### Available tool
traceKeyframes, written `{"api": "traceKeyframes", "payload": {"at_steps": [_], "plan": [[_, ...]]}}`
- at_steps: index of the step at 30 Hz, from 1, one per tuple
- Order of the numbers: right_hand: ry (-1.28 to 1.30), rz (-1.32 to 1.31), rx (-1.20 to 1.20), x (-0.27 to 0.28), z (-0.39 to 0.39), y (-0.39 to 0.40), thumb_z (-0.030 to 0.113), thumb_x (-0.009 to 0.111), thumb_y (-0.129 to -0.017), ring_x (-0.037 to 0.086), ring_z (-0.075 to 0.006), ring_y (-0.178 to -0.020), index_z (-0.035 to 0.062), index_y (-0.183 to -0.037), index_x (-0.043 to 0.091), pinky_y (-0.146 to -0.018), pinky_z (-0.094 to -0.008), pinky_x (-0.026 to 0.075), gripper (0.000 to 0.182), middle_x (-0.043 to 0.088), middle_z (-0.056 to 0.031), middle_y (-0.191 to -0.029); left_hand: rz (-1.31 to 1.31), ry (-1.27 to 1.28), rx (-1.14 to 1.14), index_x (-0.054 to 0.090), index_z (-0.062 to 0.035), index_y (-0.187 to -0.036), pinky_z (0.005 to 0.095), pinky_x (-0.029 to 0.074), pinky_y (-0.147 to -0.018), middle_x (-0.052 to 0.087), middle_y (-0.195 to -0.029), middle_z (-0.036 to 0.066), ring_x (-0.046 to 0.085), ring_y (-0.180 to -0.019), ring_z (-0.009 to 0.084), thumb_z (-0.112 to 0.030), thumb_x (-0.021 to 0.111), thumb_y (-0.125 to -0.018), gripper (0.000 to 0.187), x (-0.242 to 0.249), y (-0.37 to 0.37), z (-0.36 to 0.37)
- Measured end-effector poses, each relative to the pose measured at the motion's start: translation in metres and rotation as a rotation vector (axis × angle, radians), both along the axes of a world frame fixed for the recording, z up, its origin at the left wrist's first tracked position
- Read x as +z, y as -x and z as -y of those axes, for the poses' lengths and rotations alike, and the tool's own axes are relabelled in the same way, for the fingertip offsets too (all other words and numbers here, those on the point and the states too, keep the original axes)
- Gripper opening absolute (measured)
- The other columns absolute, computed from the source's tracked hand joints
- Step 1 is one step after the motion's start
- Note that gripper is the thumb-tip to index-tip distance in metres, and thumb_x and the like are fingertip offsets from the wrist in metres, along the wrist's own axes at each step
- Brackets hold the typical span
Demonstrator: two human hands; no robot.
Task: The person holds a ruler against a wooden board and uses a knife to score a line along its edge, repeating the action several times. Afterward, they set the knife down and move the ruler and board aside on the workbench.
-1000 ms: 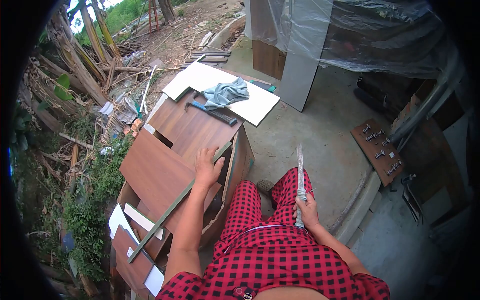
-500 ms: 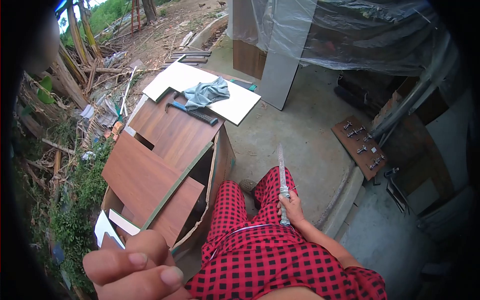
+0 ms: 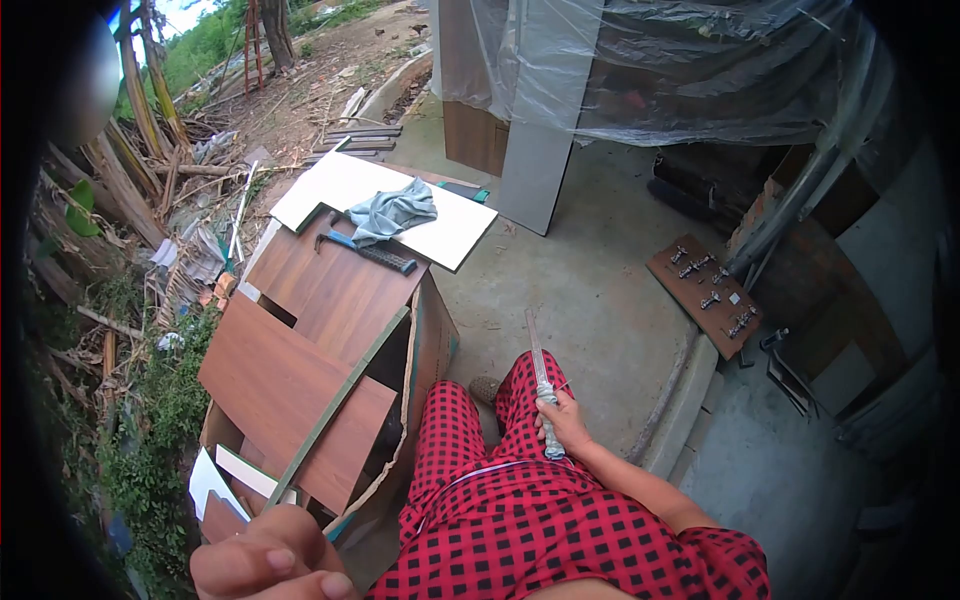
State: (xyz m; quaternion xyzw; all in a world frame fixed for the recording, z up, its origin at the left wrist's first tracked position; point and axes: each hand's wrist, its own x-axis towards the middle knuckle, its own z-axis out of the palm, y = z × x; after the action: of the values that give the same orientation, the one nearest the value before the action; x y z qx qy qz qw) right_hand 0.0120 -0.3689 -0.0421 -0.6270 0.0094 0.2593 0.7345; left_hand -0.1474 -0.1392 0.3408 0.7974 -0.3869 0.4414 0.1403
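My right hand [image 3: 566, 422] is closed round the cloth- or tape-wrapped handle of a long, narrow-bladed knife [image 3: 537, 350]. The blade points up and forward above my right thigh. Close to the camera at the lower left, my left hand [image 3: 268, 558] is curled, with the thumb and fingers close together. Whatever it may hold is hidden. Beyond that hand stands a cardboard box [image 3: 432, 350] with brown wood-grain boards [image 3: 285, 345] lying across its top. A blue-and-black hammer [image 3: 368, 250] rests on the boards beside a grey-blue cloth [image 3: 393, 210].
A white board [image 3: 462, 228] lies at the far end of the box. On the right, a brown board [image 3: 705, 290] carries several metal hinges. A tall grey panel [image 3: 540, 150] leans near plastic sheeting [image 3: 710, 80]. A low concrete step [image 3: 690, 410] runs along the right; plants grow at left.
The view has shifted slightly, so the box and floor sit a little differently. My left hand has sunk lower in view. The knife stays in my right hand.
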Motion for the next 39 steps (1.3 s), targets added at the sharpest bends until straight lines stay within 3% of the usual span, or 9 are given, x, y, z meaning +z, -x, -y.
{"api": "traceKeyframes", "payload": {"at_steps": [3,4,5,8,13,16,22,28,39], "plan": [[-0.030,-0.001,-0.011,-0.002,0.002,-0.003,0.018,0.055,-0.090,0.055,-0.0132,-0.045,0.0025,-0.099,0.048,-0.042,-0.0250,0.044,0.019,0.058,-0.0062,-0.064,0.229,0.302,0.150,0.034,-0.0206,-0.133,0.0355,0.034,-0.065,0.048,-0.105,-0.001,0.046,-0.076,0.0158,-0.023,0.051,-0.091,0.045,-0.039,-0.014,-0.008],[-0.040,-0.011,-0.016,-0.003,0.003,-0.001,0.018,0.056,-0.090,0.055,-0.0133,-0.045,0.0031,-0.101,0.049,-0.043,-0.0246,0.044,0.020,0.058,-0.0061,-0.064,0.334,0.506,0.093,0.046,-0.0171,-0.125,0.0291,0.042,-0.065,0.059,-0.092,0.004,0.050,-0.068,0.0180,-0.026,0.067,-0.082,0.048,-0.051,-0.027,-0.007],[-0.047,-0.016,-0.016,-0.003,0.004,0.001,0.018,0.056,-0.090,0.055,-0.0133,-0.045,0.0031,-0.101,0.049,-0.043,-0.0246,0.044,0.020,0.058,-0.0061,-0.064,0.415,0.621,0.059,0.030,-0.0170,-0.138,0.0293,0.043,-0.066,0.058,-0.096,0.008,0.050,-0.069,0.0188,-0.028,0.063,-0.086,0.063,-0.059,-0.052,-0.004],[-0.052,-0.027,-0.025,0.000,0.004,0.000,0.018,0.056,-0.090,0.055,-0.0135,-0.045,0.0022,-0.098,0.048,-0.042,-0.0257,0.044,0.020,0.058,-0.0066,-0.064,-0.164,0.617,0.331,0.041,-0.0032,-0.132,0.0301,0.046,-0.075,0.061,-0.105,0.011,0.056,-0.085,0.0176,-0.004,0.059,-0.082,0.053,-0.125,-0.088,-0.048],[-0.027,-0.020,-0.009,0.004,0.004,0.001,0.019,0.056,-0.090,0.055,-0.0134,-0.044,0.0039,-0.095,0.048,-0.041,-0.0253,0.044,0.018,0.057,-0.0058,-0.063,-0.575,0.987,0.621,0.057,-0.0083,-0.117,0.0316,0.046,-0.078,0.063,-0.096,0.009,0.059,-0.088,0.0190,-0.008,0.057,-0.082,0.035,-0.239,-0.142,-0.125],[-0.063,-0.025,-0.029,-0.003,0.006,0.000,0.020,0.057,-0.089,0.055,-0.0133,-0.044,0.0048,-0.094,0.047,-0.041,-0.0255,0.044,0.019,0.056,-0.0056,-0.063,-0.646,0.735,0.920,0.059,-0.0041,-0.112,0.0299,0.046,-0.078,0.062,-0.093,0.009,0.059,-0.087,0.0176,-0.013,0.056,-0.084,0.029,-0.292,-0.143,-0.154],[-0.069,-0.039,-0.018,0.001,0.004,-0.001,0.019,0.057,-0.089,0.054,-0.0133,-0.044,0.0055,-0.094,0.047,-0.040,-0.0253,0.044,0.017,0.056,-0.0056,-0.063,-0.749,0.453,1.067,0.061,-0.0062,-0.107,0.0407,0.043,-0.083,0.062,-0.097,0.012,0.055,-0.095,0.0299,-0.021,0.059,-0.080,0.031,-0.328,-0.142,-0.146],[-0.062,-0.038,-0.029,-0.001,0.005,-0.002,0.019,0.056,-0.089,0.054,-0.0129,-0.043,0.0047,-0.095,0.048,-0.040,-0.0255,0.044,0.017,0.056,-0.0054,-0.062,-0.577,0.163,1.049,0.062,-0.0101,-0.102,0.0420,0.041,-0.076,0.058,-0.092,0.010,0.054,-0.092,0.0287,-0.029,0.063,-0.080,0.029,-0.332,-0.140,-0.134],[-0.058,-0.057,-0.037,0.000,0.004,-0.003,0.019,0.057,-0.089,0.053,-0.0126,-0.043,0.0056,-0.093,0.047,-0.039,-0.0255,0.043,0.017,0.056,-0.0047,-0.063,-0.628,0.201,1.065,0.060,-0.0122,-0.101,0.0429,0.042,-0.077,0.056,-0.092,0.009,0.053,-0.092,0.0292,-0.027,0.062,-0.080,0.026,-0.335,-0.150,-0.153]]}}
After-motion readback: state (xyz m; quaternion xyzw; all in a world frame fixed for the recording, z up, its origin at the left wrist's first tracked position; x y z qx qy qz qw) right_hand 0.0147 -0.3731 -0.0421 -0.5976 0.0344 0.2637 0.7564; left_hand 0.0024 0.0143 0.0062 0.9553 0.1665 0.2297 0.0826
